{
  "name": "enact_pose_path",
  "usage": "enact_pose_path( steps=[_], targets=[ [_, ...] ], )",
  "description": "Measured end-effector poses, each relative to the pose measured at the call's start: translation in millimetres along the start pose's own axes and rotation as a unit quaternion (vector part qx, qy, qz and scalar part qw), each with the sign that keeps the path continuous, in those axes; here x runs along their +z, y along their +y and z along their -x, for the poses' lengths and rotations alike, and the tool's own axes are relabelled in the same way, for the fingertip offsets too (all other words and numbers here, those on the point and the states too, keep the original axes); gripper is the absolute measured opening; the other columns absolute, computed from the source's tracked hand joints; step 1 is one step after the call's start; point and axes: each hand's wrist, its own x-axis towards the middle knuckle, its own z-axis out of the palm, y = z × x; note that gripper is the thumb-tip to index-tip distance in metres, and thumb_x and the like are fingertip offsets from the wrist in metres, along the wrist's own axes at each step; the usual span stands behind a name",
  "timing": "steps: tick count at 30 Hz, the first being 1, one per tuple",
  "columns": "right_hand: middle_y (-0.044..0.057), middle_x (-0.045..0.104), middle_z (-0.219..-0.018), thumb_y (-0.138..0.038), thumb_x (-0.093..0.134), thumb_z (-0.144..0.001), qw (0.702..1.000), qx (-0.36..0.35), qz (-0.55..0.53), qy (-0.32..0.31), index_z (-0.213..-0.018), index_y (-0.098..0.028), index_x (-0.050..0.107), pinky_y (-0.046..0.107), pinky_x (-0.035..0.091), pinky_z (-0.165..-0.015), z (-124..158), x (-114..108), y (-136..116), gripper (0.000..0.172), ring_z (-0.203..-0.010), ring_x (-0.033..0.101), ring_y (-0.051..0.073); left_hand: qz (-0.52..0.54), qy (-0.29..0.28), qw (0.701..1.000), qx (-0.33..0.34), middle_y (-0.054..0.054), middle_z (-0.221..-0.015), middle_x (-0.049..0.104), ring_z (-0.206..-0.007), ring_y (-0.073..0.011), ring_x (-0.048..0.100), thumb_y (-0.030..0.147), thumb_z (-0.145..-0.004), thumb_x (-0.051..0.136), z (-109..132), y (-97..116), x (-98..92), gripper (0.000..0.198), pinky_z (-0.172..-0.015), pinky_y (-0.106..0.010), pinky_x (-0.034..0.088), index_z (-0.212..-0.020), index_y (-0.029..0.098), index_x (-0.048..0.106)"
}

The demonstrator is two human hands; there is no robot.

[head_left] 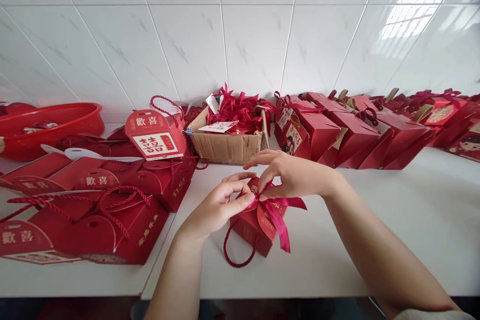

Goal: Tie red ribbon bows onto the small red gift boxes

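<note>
A small red gift box (pixel 244 230) with gold lettering sits on the white table (pixel 322 270) in front of me. Across its top lies a crimson ribbon (pixel 280 227), whose tails hang over the right side. My left hand (pixel 215 207) pinches the ribbon between thumb and index finger at the middle of the box top. Right beside it, my right hand (pixel 294 172) also pinches the ribbon, wrist bent and fingers pointing down. The fingers partly cover the knot area. A twisted red cord handle (pixel 240 264) droops from the near side of the box.
Behind the box stands an open cardboard carton (pixel 228 147) full of ribbons (pixel 240 110). Red boxes with cords (pixel 101 220) are piled at left, near a red plastic basin (pixel 75 115). Several folded red boxes (pixel 348 130) line the tiled wall at right.
</note>
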Motion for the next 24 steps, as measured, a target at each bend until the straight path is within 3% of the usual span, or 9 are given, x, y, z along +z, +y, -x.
enact_pose_path(
  steps=[5,12,24],
  targets=[
    [0.008,0.056,-0.126,-0.025,0.063,-0.081,1.0,-0.002,0.002,-0.007,-0.088,-0.026,0.076,0.04,0.038,-0.099,-2,2,0,0.015,-0.12,0.047,0.023,-0.009,0.001,1.0,-0.001,-0.007,-0.123,0.058,-0.136,-0.0243,0.033,0.04,-0.083,0.056,-3,-2,2.6,0.028,-0.107,-0.035,0.033,-0.064,0.02,0.061],
    [0.008,0.056,-0.124,-0.021,0.065,-0.076,1.0,-0.01,0.005,0.001,-0.073,-0.022,0.074,0.04,0.039,-0.099,-3,2,-3,0.01,-0.123,0.041,0.025,0.043,0.052,0.998,0.006,-0.006,-0.13,0.054,-0.131,-0.0254,0.04,0.042,-0.084,0.056,-5,-12,4.7,0.024,-0.107,-0.037,0.037,-0.085,0.023,0.07],
    [0.007,0.053,-0.126,-0.02,0.065,-0.075,1.0,-0.008,0.002,-0.015,-0.071,-0.021,0.073,0.041,0.039,-0.099,-3,1,-4,0.009,-0.124,0.036,0.026,0.063,0.041,0.997,-0.012,-0.006,-0.133,0.049,-0.134,-0.0268,0.034,0.042,-0.085,0.057,-7,-15,1.8,0.025,-0.109,-0.04,0.032,-0.091,0.021,0.068]
  ],
)
